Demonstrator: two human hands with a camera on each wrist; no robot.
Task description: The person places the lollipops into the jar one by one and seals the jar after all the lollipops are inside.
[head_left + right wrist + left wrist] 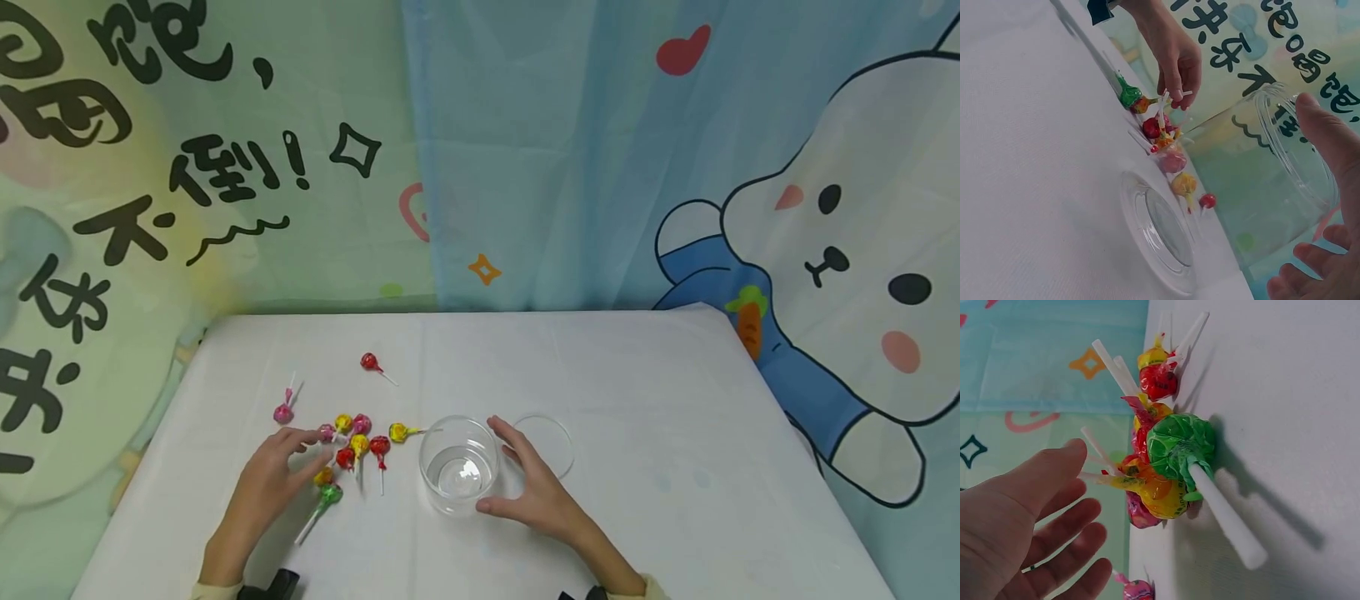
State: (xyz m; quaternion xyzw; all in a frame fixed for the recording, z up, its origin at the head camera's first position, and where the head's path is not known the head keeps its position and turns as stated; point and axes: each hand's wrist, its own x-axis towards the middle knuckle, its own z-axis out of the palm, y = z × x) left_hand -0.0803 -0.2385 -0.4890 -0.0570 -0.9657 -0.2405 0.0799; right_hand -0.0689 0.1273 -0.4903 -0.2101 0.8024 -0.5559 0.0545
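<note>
Wrapped lollipops in red, yellow, pink and green lie in a loose cluster on the table's left half. My left hand [273,475] is over the cluster's left edge, thumb and fingers apart and nothing gripped. Closest to it are a pink lollipop [326,432], an orange one [323,477] and the green lollipop [1180,444], whose white stick points toward me. A clear glass jar [459,467] stands upright right of the cluster, no lollipop inside. My right hand [542,492] spreads around the jar's right side; whether it touches the glass I cannot tell.
A thin clear ring-like outline [572,450] lies right of the jar, partly behind my right hand. One red lollipop [370,362] lies farther back, pink ones [283,414] at the left. A printed curtain [525,167] hangs behind the white table [675,400].
</note>
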